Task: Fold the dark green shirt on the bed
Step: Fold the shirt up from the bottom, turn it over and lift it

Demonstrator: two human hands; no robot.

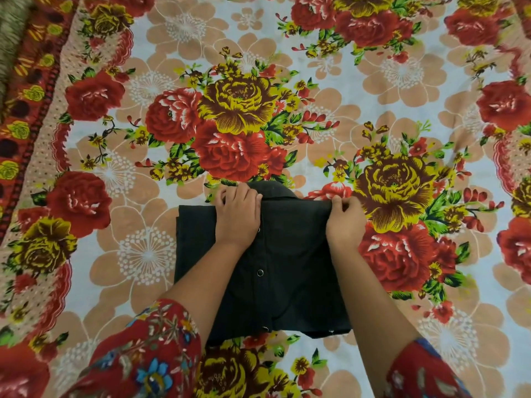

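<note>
**Holding shirt's far edge**

The floral-sheeted bed (pixel 172 38) carries the shirt (pixel 287 254), folded to a dark rectangle, near the person. The left grip (pixel 238 216) curls over its far edge beside the collar (pixel 275 188); the right grip (pixel 344 222) pinches the far right corner. A snap (pixel 260 272) shows mid-shirt.

shirt (pixel 287 254): dark green, folded into a rectangle, near bed's front edge, middle
collar (pixel 275 188): pokes out at far edge
left hand (pixel 238 214): fingers curled over far edge beside collar
right hand (pixel 346 222): pinches far right corner
snaps (pixel 260 272): visible
bedsheet (pixel 373 90): floral
sleeves (pixel 149 354): red floral
</note>
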